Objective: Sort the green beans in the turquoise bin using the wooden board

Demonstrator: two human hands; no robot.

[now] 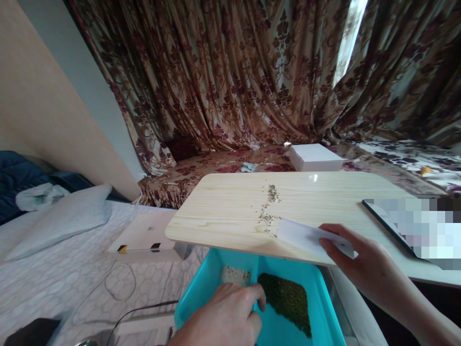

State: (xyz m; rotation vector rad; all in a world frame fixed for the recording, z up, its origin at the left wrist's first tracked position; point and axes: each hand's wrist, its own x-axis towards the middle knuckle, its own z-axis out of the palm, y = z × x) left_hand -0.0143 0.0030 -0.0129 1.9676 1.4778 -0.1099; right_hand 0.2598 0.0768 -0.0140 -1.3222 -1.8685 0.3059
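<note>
My right hand point(355, 254) grips one end of a flat white strip point(300, 235), thumb on the near side. The strip's far end rests on the light wooden tabletop point(216, 206), beside a scattered trail of small brown and green grains point(268, 217). Below the table's front edge is a turquoise divided tray point(201, 274). Its right compartment holds a heap of dark green grains point(286, 298); pale grains point(236, 275) lie in the left one. My left hand point(234, 312) is over the tray, its fingers curled around the middle divider; the fingertips are partly hidden.
A tablet-like device point(392, 230) with a blurred screen lies on the table's right side. Behind the table is a white box point(317, 156). Another white box point(147, 235) lies on the bed at left, near a cable point(144, 306) and a pillow point(68, 218).
</note>
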